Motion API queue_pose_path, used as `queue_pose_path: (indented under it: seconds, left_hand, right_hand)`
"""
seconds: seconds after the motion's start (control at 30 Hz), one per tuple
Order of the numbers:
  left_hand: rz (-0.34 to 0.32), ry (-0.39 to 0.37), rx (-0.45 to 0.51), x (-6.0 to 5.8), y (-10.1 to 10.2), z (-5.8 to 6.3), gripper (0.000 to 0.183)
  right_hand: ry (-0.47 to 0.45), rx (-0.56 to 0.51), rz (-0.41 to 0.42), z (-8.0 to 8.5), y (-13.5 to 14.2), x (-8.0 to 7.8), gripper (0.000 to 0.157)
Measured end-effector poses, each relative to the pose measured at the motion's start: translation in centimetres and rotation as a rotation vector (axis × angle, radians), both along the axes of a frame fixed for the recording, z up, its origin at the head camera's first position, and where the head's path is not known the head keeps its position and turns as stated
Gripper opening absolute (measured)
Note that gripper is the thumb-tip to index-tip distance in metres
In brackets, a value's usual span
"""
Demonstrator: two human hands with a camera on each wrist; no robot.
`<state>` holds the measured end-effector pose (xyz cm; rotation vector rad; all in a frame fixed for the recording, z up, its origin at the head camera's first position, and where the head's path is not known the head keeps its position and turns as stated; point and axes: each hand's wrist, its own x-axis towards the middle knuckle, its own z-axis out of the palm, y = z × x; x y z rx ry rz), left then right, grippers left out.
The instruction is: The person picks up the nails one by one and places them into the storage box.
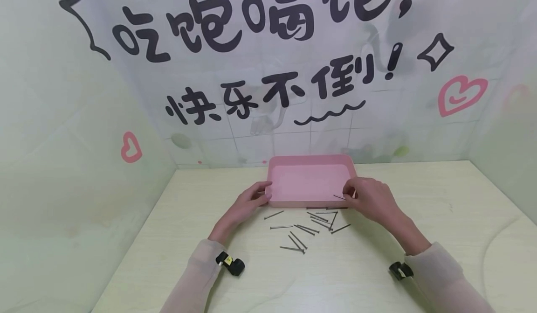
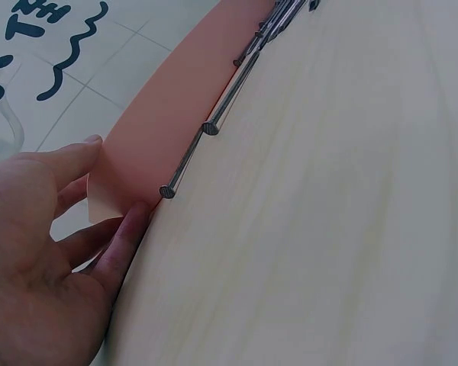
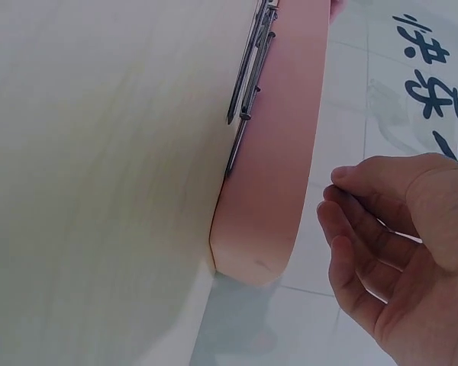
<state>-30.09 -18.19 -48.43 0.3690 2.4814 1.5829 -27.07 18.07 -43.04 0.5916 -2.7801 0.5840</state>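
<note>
A shallow pink tray (image 1: 310, 204) stands at the back of the table. My left hand (image 1: 247, 203) holds it at its left front corner. In the left wrist view, the fingers (image 2: 80, 156) lie at the tray wall's end and another digit reaches its bottom edge. My right hand (image 1: 373, 198) is over the tray's right front corner, pinching a thin nail (image 1: 339, 197) between thumb and fingertips. The right wrist view shows those fingertips (image 3: 342, 174) bunched above the rim, the nail hidden there. Several loose nails (image 1: 306, 230) lie scattered before the tray, some along its front wall.
The pale wooden table (image 1: 335, 280) carries everything. Directly behind the tray hangs a white printed sheet (image 1: 201, 147) with large dark characters, and similar sheets close off both sides. Each sleeve bears a small black wrist camera (image 1: 232, 264).
</note>
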Motion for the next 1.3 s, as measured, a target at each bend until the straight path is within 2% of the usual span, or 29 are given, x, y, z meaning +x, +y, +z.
queue_pose_path:
  seconds: [0.3, 0.7, 0.9, 1.1, 1.3]
  left_hand:
    - [0.003, 0.000, -0.001, 0.0, 0.0, 0.0, 0.049]
    - [0.006, -0.006, -0.003, 0.1, 0.0, 0.2, 0.050]
    - [0.013, 0.001, -0.014, 0.1, 0.0, 0.1, 0.049]
    - [0.005, 0.016, -0.025, 0.1, 0.0, -0.1, 0.049]
    - [0.004, 0.017, -0.020, 0.1, -0.1, -0.2, 0.050]
  right_hand:
    - [-0.074, 0.020, 0.056, 0.3, 0.1, 0.4, 0.004]
    - [-0.165, 0.051, 0.162, -0.1, 0.4, 0.6, 0.003]
    - [-0.223, 0.085, 0.217, -0.3, 0.3, 0.8, 0.014]
    - [-0.318, 0.098, 0.237, -0.6, 0.2, 0.9, 0.012]
    - [-0.345, 0.095, 0.261, -1.0, 0.1, 1.0, 0.013]
